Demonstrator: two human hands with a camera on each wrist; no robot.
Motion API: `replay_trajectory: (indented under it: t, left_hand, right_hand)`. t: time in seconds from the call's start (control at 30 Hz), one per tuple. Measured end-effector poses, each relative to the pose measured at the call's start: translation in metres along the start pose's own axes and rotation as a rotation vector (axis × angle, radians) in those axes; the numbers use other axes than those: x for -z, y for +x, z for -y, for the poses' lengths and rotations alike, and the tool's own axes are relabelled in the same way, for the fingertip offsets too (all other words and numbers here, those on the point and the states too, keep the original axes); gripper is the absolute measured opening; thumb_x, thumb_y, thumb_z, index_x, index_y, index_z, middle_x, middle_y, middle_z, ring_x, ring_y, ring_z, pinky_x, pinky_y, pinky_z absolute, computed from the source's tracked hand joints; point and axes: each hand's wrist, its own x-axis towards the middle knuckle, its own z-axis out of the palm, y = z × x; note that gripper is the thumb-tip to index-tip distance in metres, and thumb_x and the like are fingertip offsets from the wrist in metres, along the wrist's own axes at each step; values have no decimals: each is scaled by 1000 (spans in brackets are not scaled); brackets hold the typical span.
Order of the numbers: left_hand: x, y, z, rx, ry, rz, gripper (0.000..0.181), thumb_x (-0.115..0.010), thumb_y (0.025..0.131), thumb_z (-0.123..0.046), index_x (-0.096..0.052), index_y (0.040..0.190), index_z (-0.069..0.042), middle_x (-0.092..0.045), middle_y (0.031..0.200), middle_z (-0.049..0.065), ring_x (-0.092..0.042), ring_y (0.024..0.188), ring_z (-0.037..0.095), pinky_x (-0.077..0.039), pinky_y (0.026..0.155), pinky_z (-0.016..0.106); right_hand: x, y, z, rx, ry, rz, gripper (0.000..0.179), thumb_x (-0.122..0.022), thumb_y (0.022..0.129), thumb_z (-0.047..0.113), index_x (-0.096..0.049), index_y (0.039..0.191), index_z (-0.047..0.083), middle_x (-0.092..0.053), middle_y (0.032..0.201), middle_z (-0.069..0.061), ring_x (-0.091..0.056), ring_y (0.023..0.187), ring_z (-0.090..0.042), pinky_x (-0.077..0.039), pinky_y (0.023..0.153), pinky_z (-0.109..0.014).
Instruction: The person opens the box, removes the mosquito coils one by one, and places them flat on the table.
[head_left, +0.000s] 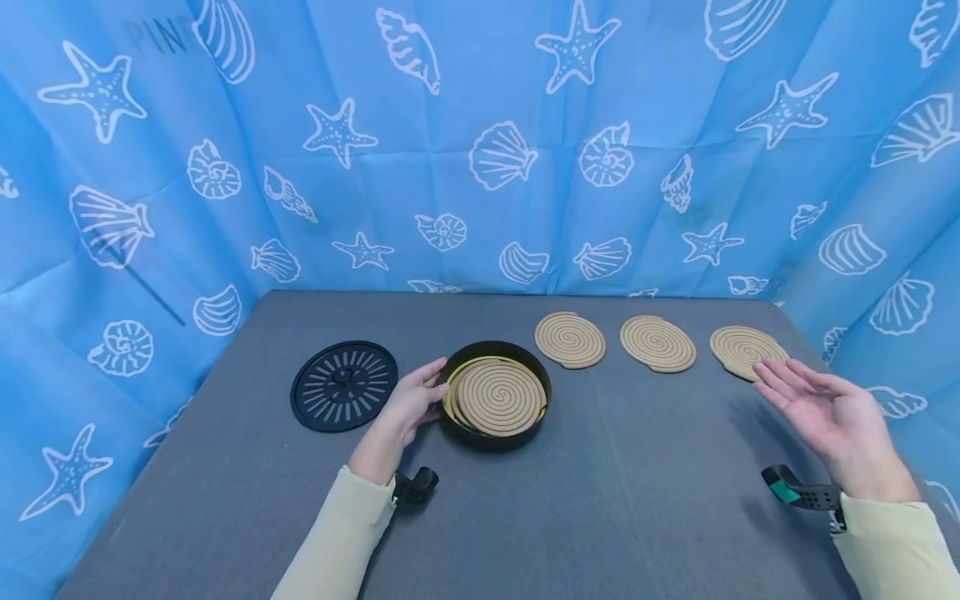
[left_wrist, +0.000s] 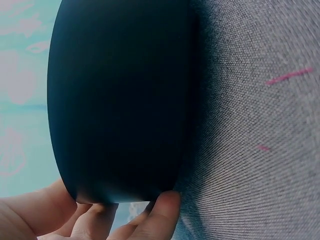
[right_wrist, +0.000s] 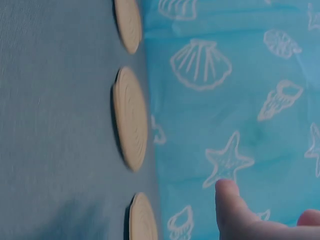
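My left hand (head_left: 405, 404) holds the left side of a round black tin (head_left: 491, 443), thumb at the rim and fingers against its outer wall. In the left wrist view the tin's dark side (left_wrist: 120, 105) fills much of the picture. Inside the tin lies a tan mosquito coil (head_left: 501, 397), with a yellow edge showing around it. My right hand (head_left: 840, 417) is raised at the right, palm turned up and fingers extended, holding nothing. Its fingertips overlap the rightmost mosquito coil (head_left: 742, 348) in the head view.
Two more mosquito coils, a middle one (head_left: 657, 342) and a left one (head_left: 570, 339), lie in a row along the back of the grey table (head_left: 600, 517). Left of the tin is a slotted black lid (head_left: 345, 386). A blue shell-print curtain (head_left: 465, 208) hangs behind and at both sides.
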Motion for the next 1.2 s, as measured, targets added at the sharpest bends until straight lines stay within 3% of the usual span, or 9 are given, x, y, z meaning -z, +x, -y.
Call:
replay_trajectory:
  t: [0.33, 0.63, 0.93, 1.2]
  left_hand:
    - [0, 1, -1, 4, -25, 4, 49, -45, 102, -4, -38, 150, -13, -29, 156, 12, -28, 142, 32, -32, 108, 58]
    - [1, 0, 0, 4, -28, 11, 49, -45, 102, -5, -38, 150, -13, -29, 157, 12, -27, 142, 32, -31, 108, 58]
    - [1, 1, 1, -4, -20, -6, 48, -46, 102, -5, -40, 149, -14, -31, 156, 11, -28, 142, 31, -32, 108, 57]
    - [1, 0, 0, 2, -26, -5, 49, -46, 102, -5, -39, 149, -13, -31, 156, 11, -29, 142, 31, -32, 107, 58]
  right_hand:
    - [-10, -1, -27, -77, -48, 106, 33, -30, 107, 10, -50, 132, 7, -47, 143, -12, -33, 140, -24, -14, 118, -39]
    - [-22, 0, -45, -145, -97, 248, 38, -23, 107, 12, -48, 128, -8, -51, 134, -28, -39, 134, -40, -18, 117, -45]
    - [-33, 5, -71, -215, -201, 333, 42, -18, 107, 12, -49, 125, -11, -51, 131, -33, -45, 127, -44, -26, 114, -49]
    - [-40, 13, -94, -254, -372, 376, 42, -17, 106, 8, -51, 126, -7, -55, 131, -27, -49, 125, -42, -37, 107, -50]
